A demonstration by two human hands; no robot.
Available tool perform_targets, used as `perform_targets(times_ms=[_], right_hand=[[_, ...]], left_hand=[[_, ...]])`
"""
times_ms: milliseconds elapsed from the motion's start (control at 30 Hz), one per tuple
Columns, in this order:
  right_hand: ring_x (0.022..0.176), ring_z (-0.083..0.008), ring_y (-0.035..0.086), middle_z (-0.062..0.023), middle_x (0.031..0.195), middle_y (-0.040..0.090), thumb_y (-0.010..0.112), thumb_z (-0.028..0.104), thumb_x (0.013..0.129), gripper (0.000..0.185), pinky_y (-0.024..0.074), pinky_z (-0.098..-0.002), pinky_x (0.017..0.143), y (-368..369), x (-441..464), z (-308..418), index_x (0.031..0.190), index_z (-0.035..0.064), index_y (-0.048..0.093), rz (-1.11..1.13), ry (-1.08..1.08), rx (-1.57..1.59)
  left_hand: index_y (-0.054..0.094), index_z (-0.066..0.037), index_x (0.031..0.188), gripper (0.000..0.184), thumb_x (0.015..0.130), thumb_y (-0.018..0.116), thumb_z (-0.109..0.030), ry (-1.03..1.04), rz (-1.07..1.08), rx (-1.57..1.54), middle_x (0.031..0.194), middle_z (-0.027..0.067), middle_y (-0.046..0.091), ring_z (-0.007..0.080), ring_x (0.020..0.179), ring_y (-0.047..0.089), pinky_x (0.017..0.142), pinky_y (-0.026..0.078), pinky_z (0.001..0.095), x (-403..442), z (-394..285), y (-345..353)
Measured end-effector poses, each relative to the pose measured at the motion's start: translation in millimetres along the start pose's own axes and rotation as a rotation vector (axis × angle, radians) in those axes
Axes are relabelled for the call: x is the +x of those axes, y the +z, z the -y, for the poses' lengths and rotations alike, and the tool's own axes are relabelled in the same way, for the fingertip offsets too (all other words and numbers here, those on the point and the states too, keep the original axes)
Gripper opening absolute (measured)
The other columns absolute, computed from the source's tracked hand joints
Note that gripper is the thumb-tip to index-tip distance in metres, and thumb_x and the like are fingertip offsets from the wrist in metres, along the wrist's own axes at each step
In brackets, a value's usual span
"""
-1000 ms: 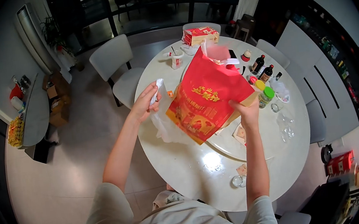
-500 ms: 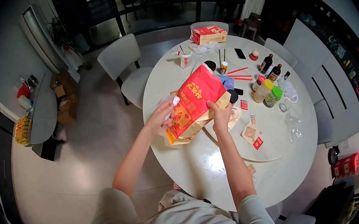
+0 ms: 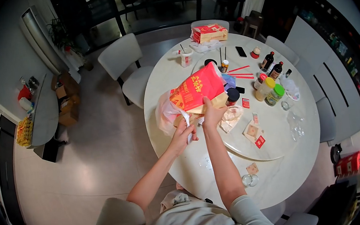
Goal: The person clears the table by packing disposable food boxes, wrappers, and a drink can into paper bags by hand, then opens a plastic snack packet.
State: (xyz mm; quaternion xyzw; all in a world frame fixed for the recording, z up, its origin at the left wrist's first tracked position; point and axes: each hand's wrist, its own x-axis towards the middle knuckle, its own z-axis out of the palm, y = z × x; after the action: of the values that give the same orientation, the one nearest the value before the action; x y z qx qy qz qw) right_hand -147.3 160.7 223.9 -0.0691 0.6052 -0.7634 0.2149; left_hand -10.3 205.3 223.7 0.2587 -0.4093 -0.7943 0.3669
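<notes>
Above the near left part of the round table, a red and tan paper bag (image 3: 197, 88) with yellow lettering is tilted in the air. My right hand (image 3: 212, 114) grips its near right edge, thumb on top. A thin white plastic bag (image 3: 166, 116) hangs around the paper bag's left end. My left hand (image 3: 182, 136) is closed on a gathered strip of that plastic, just left of my right hand. A dark-lidded jar (image 3: 232, 96) stands right behind the paper bag, and a crumpled paper wrapper (image 3: 232, 118) lies to its right.
The round white table (image 3: 194, 163) holds a glass jar (image 3: 250, 180) near its front, red chopsticks (image 3: 241, 75), a green-lidded jar (image 3: 274, 95), dark bottles (image 3: 275, 71), a phone (image 3: 241, 52) and a red box (image 3: 210, 33). A grey chair (image 3: 124, 61) stands at left.
My left hand has moved right and toward me, pulling the plastic, which now spreads around the paper bag's left end. The paper bag has turned flatter. My right hand has shifted slightly left.
</notes>
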Motion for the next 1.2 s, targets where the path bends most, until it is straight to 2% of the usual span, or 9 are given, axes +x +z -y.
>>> perform_targets(times_ms=[267, 400, 533, 567, 667, 767, 967, 1033, 1200], right_hand=[[0.086, -0.0262, 0.055, -0.0152, 0.098, 0.053, 0.084, 0.022, 0.065, 0.065, 0.0461, -0.0366, 0.075, -4.2, -51.3, -18.3, 0.106, -0.0023, 0.040, 0.168, -0.426, -0.274], [0.103, -0.0348, 0.048, -0.0210, 0.109, 0.044, 0.081, 0.017, 0.064, 0.064, 0.0409, -0.0413, 0.086, 0.5, -71.0, -27.2, 0.107, -0.0028, 0.039, 0.207, -0.613, -0.395], [0.110, -0.0408, 0.043, -0.0269, 0.121, 0.036, 0.074, 0.010, 0.068, 0.055, 0.0378, -0.0439, 0.092, 0.0, -87.9, -40.4, 0.107, -0.0041, 0.038, 0.274, -0.714, -0.463], [0.115, -0.0449, 0.040, -0.0309, 0.129, 0.030, 0.073, 0.009, 0.068, 0.060, 0.0340, -0.0452, 0.099, -2.3, -89.3, -52.0, 0.112, -0.0066, 0.036, 0.322, -0.731, -0.501], [0.124, -0.0475, 0.031, -0.0324, 0.133, 0.027, 0.070, 0.010, 0.071, 0.063, 0.0307, -0.0479, 0.102, -15.6, -90.0, -84.4, 0.119, -0.0077, 0.034, 0.576, -0.733, -0.652], [0.130, -0.0470, 0.026, -0.0334, 0.137, 0.025, 0.069, 0.015, 0.075, 0.064, 0.0287, -0.0482, 0.104, -33.3, -100.8, -69.9, 0.124, -0.0064, 0.034, 0.715, -0.813, -0.558], [0.120, -0.0396, 0.044, -0.0249, 0.130, 0.042, 0.063, 0.018, 0.082, 0.055, 0.0385, -0.0438, 0.098, -54.2, -61.2, -42.3, 0.126, -0.0026, 0.039, 0.804, -0.636, -0.440], [0.113, -0.0355, 0.051, -0.0202, 0.120, 0.054, 0.059, 0.016, 0.084, 0.037, 0.0399, -0.0368, 0.096, -47.6, -19.3, -54.0, 0.116, -0.0015, 0.050, 0.598, -0.735, -0.513], [0.097, -0.0368, 0.059, -0.0200, 0.103, 0.062, 0.057, 0.019, 0.083, 0.026, 0.0474, -0.0403, 0.085, -26.1, 57.9, -67.5, 0.103, 0.0025, 0.061, 1.050, -0.495, -1.104]], left_hand=[[0.032, -0.008, 0.135, 0.046, 0.094, 0.050, -0.015, 0.154, -0.025, 0.080, 0.081, 0.0022, 0.050, 0.0096, 0.066, 0.051, 0.059, 0.045, 0.0224, 39.7, -63.1, 8.2], [0.037, -0.005, 0.133, 0.047, 0.091, 0.057, -0.016, 0.217, -0.073, 0.270, 0.081, -0.0001, 0.049, 0.0073, 0.069, 0.052, 0.062, 0.045, 0.0203, 50.9, -82.2, -7.6], [0.034, 0.004, 0.133, 0.082, 0.072, 0.077, -0.030, 0.456, -0.313, 1.037, 0.113, 0.0153, 0.049, 0.0247, 0.104, 0.053, 0.091, 0.044, 0.0326, 43.9, -65.2, -17.0], [0.030, 0.008, 0.134, 0.098, 0.063, 0.082, -0.035, 0.348, -0.348, 1.061, 0.126, 0.0217, 0.040, 0.0318, 0.115, 0.046, 0.099, 0.039, 0.0375, 41.2, -59.8, -22.4], [0.025, 0.006, 0.137, 0.103, 0.061, 0.083, -0.032, 0.241, -0.289, 1.211, 0.136, 0.0255, 0.030, 0.0356, 0.127, 0.035, 0.101, 0.037, 0.0404, 35.5, -42.7, -46.3], [0.026, 0.005, 0.138, 0.104, 0.059, 0.082, -0.030, 0.201, -0.365, 1.219, 0.135, 0.0227, 0.033, 0.0344, 0.124, 0.040, 0.100, 0.039, 0.0382, 31.7, -42.9, -60.2], [0.036, 0.001, 0.135, 0.084, 0.063, 0.077, -0.014, 0.235, -0.332, 1.208, 0.127, 0.0190, 0.045, 0.0318, 0.117, 0.048, 0.098, 0.040, 0.0362, 14.1, -52.7, -90.8], [0.038, 0.000, 0.134, 0.079, 0.065, 0.075, -0.010, 0.245, -0.260, 1.200, 0.125, 0.0182, 0.047, 0.0313, 0.116, 0.049, 0.098, 0.040, 0.0355, 6.2, -64.2, -91.7], [0.039, -0.001, 0.134, 0.076, 0.066, 0.074, -0.006, 0.226, -0.187, 1.123, 0.124, 0.0153, 0.047, 0.0294, 0.115, 0.049, 0.097, 0.039, 0.0340, 0.3, -77.2, -100.6]])
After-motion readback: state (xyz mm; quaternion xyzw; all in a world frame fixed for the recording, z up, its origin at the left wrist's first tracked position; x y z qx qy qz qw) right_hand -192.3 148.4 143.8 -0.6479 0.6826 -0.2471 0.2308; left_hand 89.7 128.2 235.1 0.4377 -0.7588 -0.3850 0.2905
